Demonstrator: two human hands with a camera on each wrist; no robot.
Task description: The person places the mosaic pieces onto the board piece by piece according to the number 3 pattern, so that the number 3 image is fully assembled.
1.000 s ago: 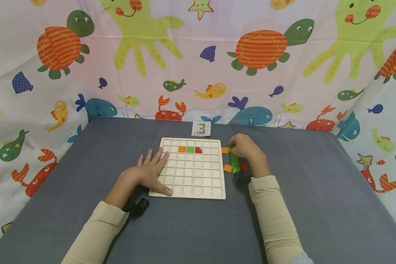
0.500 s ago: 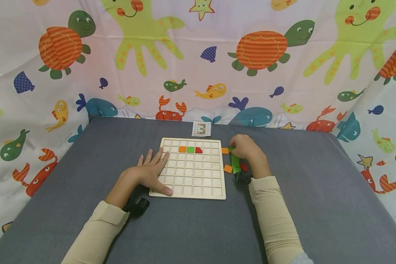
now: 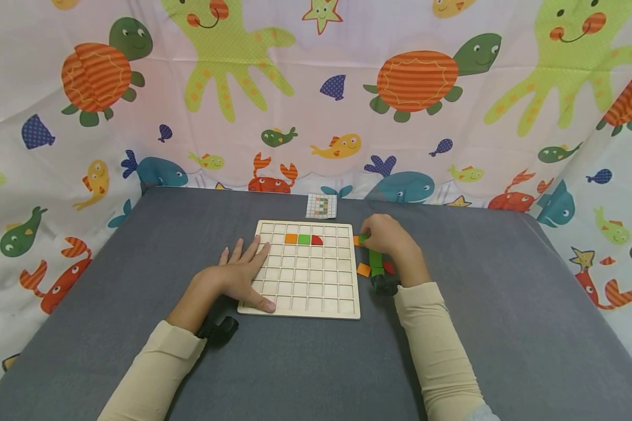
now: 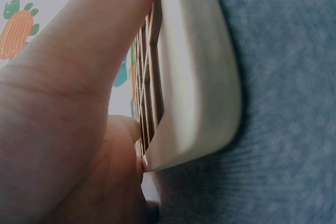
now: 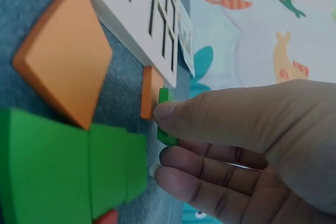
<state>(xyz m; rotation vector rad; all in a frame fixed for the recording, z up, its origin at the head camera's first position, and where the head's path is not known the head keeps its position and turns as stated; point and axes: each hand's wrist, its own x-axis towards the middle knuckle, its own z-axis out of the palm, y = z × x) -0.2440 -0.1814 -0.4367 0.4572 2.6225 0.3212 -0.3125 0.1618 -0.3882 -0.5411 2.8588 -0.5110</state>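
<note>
A wooden grid board lies on the table. My left hand rests with spread fingers on its left edge, the thumb at the near-left corner. In one of its upper rows sit an orange square tile, a green square tile and a red quarter-round tile. Just right of the board my right hand pinches a green tile between thumb and fingers. An orange tile lies close behind it, beside the board. Several green tiles lie in a row near the hand.
Another orange tile and a red tile lie right of the board. Behind the board is a small printed card with a coloured grid pattern. A sea-animal curtain hangs around the grey table.
My right hand has shifted slightly left toward the board with the green tile, now covering part of the orange tile. My left hand stays in place on the board.
</note>
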